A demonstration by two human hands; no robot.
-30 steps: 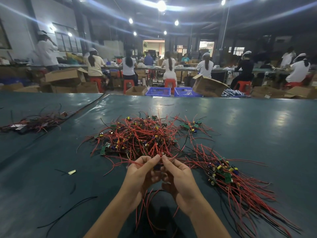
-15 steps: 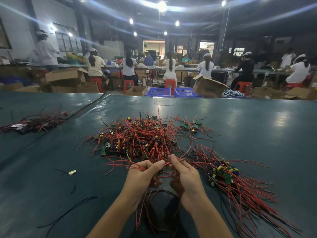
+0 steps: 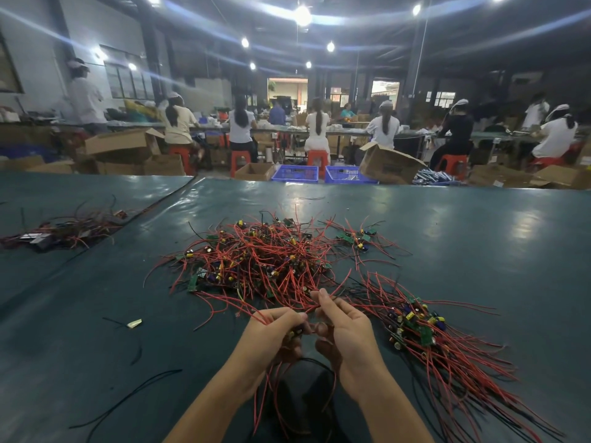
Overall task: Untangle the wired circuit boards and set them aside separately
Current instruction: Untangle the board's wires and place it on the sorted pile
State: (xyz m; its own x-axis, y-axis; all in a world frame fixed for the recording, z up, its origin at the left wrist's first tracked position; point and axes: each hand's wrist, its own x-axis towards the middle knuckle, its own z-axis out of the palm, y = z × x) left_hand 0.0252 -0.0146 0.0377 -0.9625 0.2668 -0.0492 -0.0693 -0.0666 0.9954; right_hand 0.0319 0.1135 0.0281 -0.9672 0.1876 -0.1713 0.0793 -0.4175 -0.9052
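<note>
The wired circuit board (image 3: 296,330) sits between your hands, above the near tabletop (image 3: 479,238). Your left hand (image 3: 271,334) curls its grip closed round thin red leads (image 3: 256,314). Your right hand (image 3: 347,330) pinches a lead between thumb and forefinger. Beyond lies the tangled heap (image 3: 262,260). To the right, a combed bundle (image 3: 447,362) rests on the glossy dark-green surface.

Head-worn wide-angle view, forward and down, close above left hand (image 3: 271,334) and right hand (image 3: 350,330) at green table (image 3: 463,251)
</note>
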